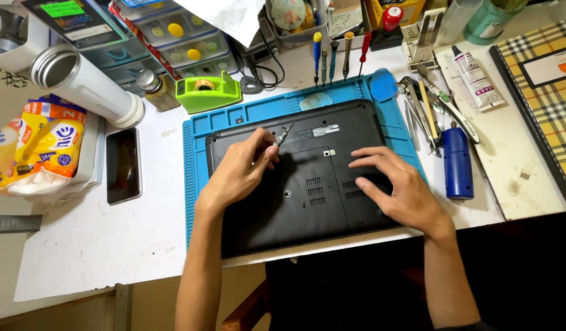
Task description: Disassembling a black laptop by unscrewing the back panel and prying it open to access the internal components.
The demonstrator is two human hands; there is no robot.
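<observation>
A black laptop point(307, 178) lies upside down on a blue work mat point(246, 116), in the middle of a white desk point(93, 239). The person's left hand point(237, 175) rests on the laptop's upper left part, its grip closed around a small screwdriver point(283, 135). The tool's metal tip slants up and to the right, over the laptop's back edge; whether it touches a screw is hard to tell from here. The right hand point(396, 184) lies flat on the laptop's right side, grip wide, fingers spread over the vent slots, holding nothing.

Left of the mat, a dark phone point(123, 165) lies face up beside a yellow snack bag point(38, 147). A white flask point(84, 83) lies on its side behind them. A green tape dispenser point(206, 92) sits just beyond the mat's upper left corner. Several screwdrivers point(332, 55) lie in a row behind the mat. To the right are tweezers point(418, 116), a blue cylinder-shaped tool point(458, 162), a white tube point(476, 76) and a plaid notebook point(549, 104).
</observation>
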